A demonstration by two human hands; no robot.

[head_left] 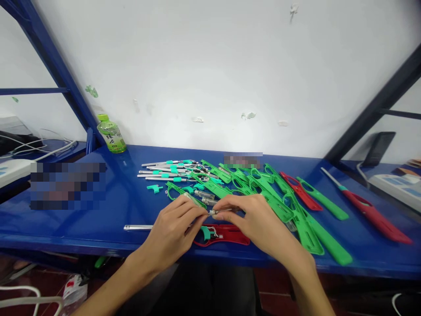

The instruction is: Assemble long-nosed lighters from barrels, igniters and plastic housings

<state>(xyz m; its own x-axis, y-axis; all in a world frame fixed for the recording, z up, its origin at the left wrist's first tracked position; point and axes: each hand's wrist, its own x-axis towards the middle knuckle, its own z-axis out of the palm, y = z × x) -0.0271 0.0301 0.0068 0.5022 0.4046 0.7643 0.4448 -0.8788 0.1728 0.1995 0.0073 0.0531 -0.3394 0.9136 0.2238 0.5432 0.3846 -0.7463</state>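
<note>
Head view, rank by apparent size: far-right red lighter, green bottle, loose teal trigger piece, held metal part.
1. far-right red lighter
2. green bottle, farther off
3. teal trigger piece and held metal part: alike, latter partly hidden, unranked

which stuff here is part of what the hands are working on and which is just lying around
In hand: small metal part pinched between left hand and right hand; red shell with teal trigger under them.
Lying about: bottle, red lighter far right, green shells.
</note>
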